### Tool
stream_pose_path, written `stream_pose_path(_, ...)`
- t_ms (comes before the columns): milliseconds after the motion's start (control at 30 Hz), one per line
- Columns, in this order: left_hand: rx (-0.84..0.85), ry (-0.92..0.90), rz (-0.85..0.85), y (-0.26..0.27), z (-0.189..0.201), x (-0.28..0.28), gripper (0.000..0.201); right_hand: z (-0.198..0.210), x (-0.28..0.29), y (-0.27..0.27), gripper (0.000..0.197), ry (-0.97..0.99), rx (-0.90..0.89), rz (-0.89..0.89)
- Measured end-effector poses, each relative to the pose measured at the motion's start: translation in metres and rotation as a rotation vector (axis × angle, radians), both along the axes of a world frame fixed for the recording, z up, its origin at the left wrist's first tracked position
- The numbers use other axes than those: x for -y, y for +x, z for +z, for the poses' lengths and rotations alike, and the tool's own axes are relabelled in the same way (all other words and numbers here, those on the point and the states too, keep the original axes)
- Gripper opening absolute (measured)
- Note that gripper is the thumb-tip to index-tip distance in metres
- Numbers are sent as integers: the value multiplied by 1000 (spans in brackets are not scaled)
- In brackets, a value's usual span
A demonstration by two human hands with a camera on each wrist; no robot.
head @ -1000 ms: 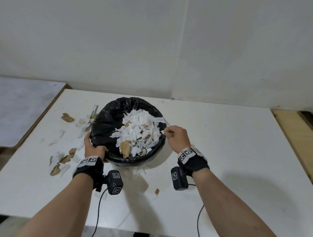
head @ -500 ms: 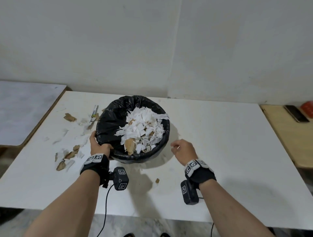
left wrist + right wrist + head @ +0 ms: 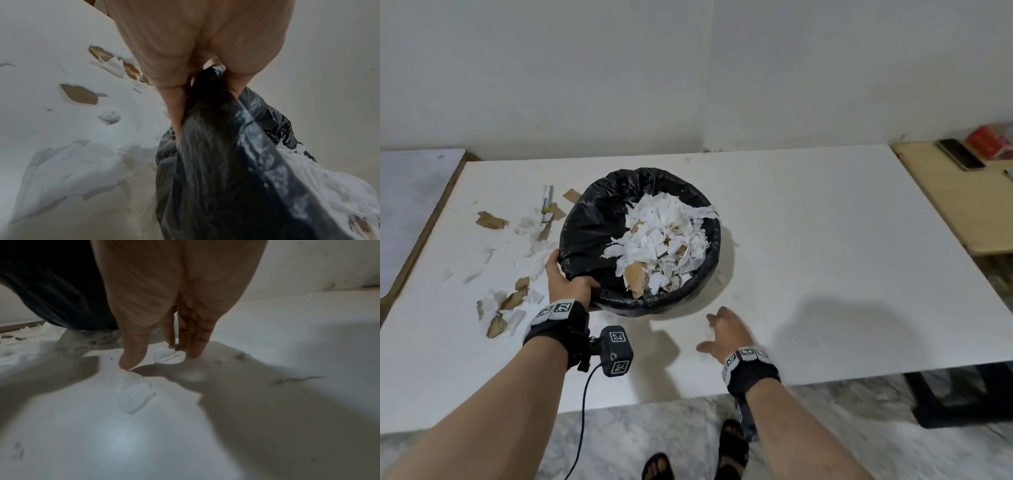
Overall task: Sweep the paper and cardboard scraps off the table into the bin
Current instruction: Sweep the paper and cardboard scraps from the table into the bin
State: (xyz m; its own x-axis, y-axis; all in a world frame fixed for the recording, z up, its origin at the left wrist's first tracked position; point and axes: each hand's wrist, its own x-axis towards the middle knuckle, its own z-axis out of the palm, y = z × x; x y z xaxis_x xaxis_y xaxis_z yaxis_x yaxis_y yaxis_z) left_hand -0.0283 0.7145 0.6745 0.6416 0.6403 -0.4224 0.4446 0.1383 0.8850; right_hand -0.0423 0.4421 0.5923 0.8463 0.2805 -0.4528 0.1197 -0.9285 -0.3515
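Scraps of torn white paper and brown cardboard (image 3: 500, 294): many strewn on white rectangular table (image 3: 825, 246) left of bin, more heaped inside it. Round bin lined with black plastic bag (image 3: 592, 226) stands mid-table, nearly full. Left hand (image 3: 566, 284) grips bin's near-left rim, thumb inside liner, fingers outside. Right hand (image 3: 726, 334) near table's front edge, just in front of bin, fingers extended downward, thumb and fingertips (image 3: 194, 352) touching tabletop around small white paper scrap (image 3: 167, 353); nothing grasped.
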Motion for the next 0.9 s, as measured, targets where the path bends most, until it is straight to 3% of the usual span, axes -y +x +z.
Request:
stream_pose_path(67,-6,-8,-24,-3,-2,-3,92,-2,-1,-6,72,-32,1,52)
stream_pose_path(133,-3,-14,-27,-5,-2,-6,92,0,0,-10,66,-56,-3,101)
stream_pose_path(300,-4,9,-58,-5,0,-11,93,-8,-3,-21,23,-54,71,99)
stream_pose_path(467,15,5,-85,-4,1,-10,90,-6,-12,-22,27,3,28,20)
stream_pose_path(600,15,1,-87,-7,1,-11,90,-7,-10,-17,29,138,49,-181)
stream_pose_path(700,5,0,-80,-8,2,-15,91,0,-4,-10,19,262,74,-367)
stream_pose_path(833,-17,-2,-67,-9,8,-20,92,49,10,21,11,494,185,-613)
stream_pose_path(900,-16,0,-53,-10,9,-21,93,84,9,44,9,568,280,-642)
